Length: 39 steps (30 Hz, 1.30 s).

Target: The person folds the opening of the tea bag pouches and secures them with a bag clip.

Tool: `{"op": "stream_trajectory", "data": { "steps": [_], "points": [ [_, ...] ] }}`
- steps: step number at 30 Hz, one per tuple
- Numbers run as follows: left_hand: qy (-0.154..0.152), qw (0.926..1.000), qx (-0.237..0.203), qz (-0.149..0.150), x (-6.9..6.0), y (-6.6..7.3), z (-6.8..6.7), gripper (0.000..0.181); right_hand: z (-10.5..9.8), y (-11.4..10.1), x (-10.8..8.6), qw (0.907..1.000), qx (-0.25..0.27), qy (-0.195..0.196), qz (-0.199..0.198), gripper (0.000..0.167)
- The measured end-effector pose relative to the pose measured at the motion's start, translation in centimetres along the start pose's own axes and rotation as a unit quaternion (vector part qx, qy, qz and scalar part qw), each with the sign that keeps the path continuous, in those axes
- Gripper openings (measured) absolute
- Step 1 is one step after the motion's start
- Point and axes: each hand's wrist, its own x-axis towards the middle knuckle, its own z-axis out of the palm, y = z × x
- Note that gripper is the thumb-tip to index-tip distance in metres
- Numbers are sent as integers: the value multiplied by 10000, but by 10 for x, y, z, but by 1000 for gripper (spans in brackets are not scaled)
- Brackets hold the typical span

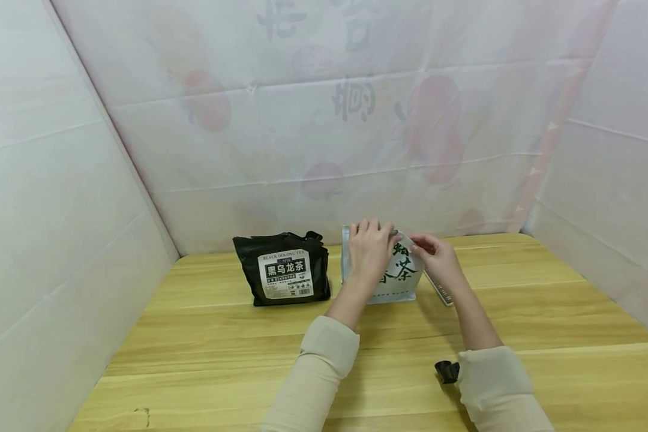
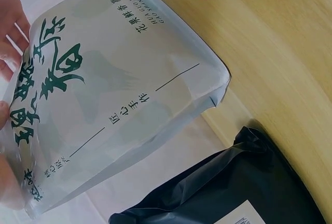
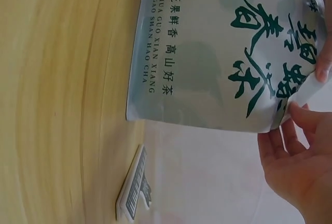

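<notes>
A pale grey-blue tea bag (image 1: 402, 288) with green characters stands upright at the table's far side. My left hand (image 1: 368, 255) grips its top edge, fingers over the back and thumb in front. At its upper right corner, my right hand (image 1: 440, 264) pinches the folded top edge between thumb and fingers. The right wrist view shows this pinch closely, with the right hand (image 3: 303, 167) beside the creased strip. To the left stands a black oolong tea bag (image 1: 286, 273) with a white label, untouched. The pale bag's back is hidden.
Behind the pale bag's right side lies a flat white piece (image 3: 134, 185) with dark markings. A small black object (image 1: 447, 372) is by the right sleeve on the wooden table (image 1: 205, 360). Pale printed cloth (image 1: 281, 138) encloses the back and sides.
</notes>
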Motion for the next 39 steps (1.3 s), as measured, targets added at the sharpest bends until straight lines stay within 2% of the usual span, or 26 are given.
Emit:
{"op": "stream_trajectory", "data": {
  "steps": [11,30,39],
  "points": [
    [21,9999,-104,-13,1,0,-1,26,-6,3,-1,9996,203,-195,-36,23],
    [-84,9999,-62,-23,0,-1,-3,27,-6,2,-2,9998,-148,-99,-60,22],
    [-239,9997,-82,-70,2,0,-4,28,-8,5,-2,9998,-27,-191,-24,24]
  ]
}}
